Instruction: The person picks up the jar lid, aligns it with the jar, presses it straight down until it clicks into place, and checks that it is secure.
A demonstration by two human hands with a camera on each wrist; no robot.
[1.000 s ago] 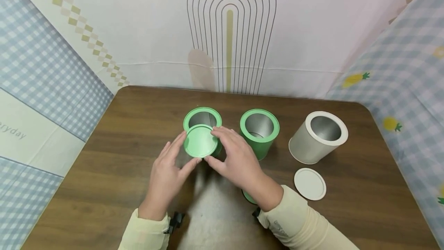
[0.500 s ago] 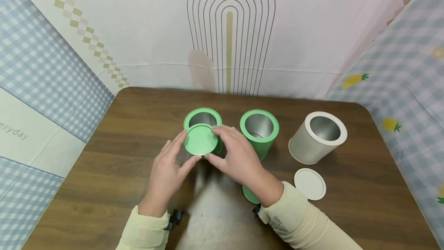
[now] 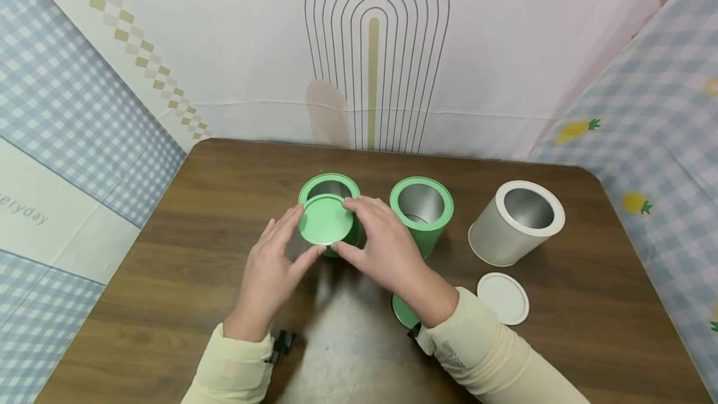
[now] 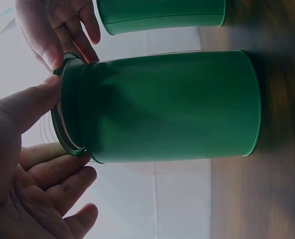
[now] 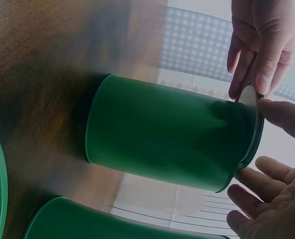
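Both hands hold a round green lid (image 3: 326,220) by its rim, over the near part of the left green can's mouth. My left hand (image 3: 271,270) pinches the lid's left side between thumb and fingers. On the opposite side my right hand (image 3: 382,247) grips it the same way. The left green can (image 3: 314,187) stands upright, and its silver inside shows behind the lid. In the left wrist view the lid (image 4: 70,107) sits tilted at the top of the can (image 4: 167,107). The right wrist view shows the lid's pale underside (image 5: 248,99) near the can's top.
A second uncovered green can (image 3: 429,242) stands right of my right hand. Further right is an uncovered white can (image 3: 493,232), with a white lid (image 3: 502,298) lying in front. Another green lid (image 3: 404,312) lies partly under my right forearm. All stand on the brown wooden table (image 3: 185,267).
Both hands have moved the green lid slightly away from me, further over the left can's mouth. The cans and the lids on the table have stayed put.
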